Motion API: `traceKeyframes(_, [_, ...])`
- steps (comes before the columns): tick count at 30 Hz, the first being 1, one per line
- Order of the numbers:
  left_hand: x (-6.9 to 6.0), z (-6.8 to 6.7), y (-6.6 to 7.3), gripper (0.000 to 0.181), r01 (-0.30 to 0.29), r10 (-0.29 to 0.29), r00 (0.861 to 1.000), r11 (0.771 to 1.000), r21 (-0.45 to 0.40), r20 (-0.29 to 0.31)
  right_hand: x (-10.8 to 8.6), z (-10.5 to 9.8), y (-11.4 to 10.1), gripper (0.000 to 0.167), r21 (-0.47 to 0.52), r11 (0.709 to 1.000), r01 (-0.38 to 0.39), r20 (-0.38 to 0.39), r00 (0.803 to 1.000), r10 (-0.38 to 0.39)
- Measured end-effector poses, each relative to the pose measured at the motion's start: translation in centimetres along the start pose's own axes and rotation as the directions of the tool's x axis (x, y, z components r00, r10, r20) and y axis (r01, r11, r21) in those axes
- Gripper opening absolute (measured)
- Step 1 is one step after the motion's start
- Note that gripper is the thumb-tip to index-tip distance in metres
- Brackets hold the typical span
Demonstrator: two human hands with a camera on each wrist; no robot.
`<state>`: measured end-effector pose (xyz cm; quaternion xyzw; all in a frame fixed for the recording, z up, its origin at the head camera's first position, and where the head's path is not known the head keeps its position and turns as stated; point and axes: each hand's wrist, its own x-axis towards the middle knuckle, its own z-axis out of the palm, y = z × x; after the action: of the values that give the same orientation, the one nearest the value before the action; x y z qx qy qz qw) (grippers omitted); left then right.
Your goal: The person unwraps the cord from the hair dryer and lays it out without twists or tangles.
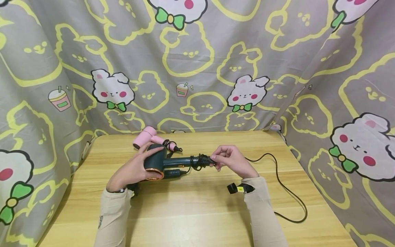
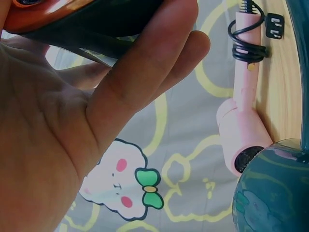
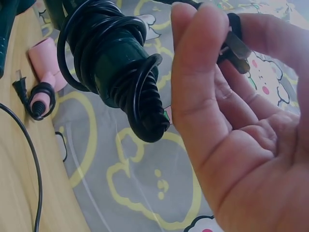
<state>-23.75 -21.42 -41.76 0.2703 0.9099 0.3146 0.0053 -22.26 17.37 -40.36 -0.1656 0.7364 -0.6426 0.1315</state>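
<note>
A dark green hair dryer (image 1: 180,162) with a copper rim is held above the table, its handle pointing right. My left hand (image 1: 132,170) grips it round the barrel, thumb and fingers on opposite sides. Black cord (image 3: 91,43) is wound in several loops about the handle's end. Between thumb and fingers my right hand (image 1: 233,160) pinches the two-pronged plug (image 3: 237,48), just beyond the handle. Below and behind lies another dark green hair dryer (image 1: 174,174), mostly hidden in the head view; its rounded body (image 2: 270,193) shows in the left wrist view.
Toward the back left of the wooden table (image 1: 185,212) lies a pink hair dryer (image 1: 144,136), its cord wrapped round the handle. A loose black cord (image 1: 291,192) curves across the right side. Patterned curtains (image 1: 203,61) enclose the back and sides.
</note>
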Motion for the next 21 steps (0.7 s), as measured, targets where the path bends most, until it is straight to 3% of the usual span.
traceKeyframes(12, [-0.3, -0.3, -0.4, 0.098, 0.018, -0.018, 1.0, 1.0, -0.013, -0.023, -0.1, -0.2, 0.2, 0.02, -0.004, 1.0, -0.024, 0.113, 0.993, 0.024])
traceKeyframes(21, [-0.7, -0.6, -0.6, 0.099, 0.056, -0.057, 0.998, 0.997, -0.056, -0.028, -0.1, -0.9, 1.1, 0.027, -0.039, 0.997, -0.064, 0.218, 0.973, 0.072])
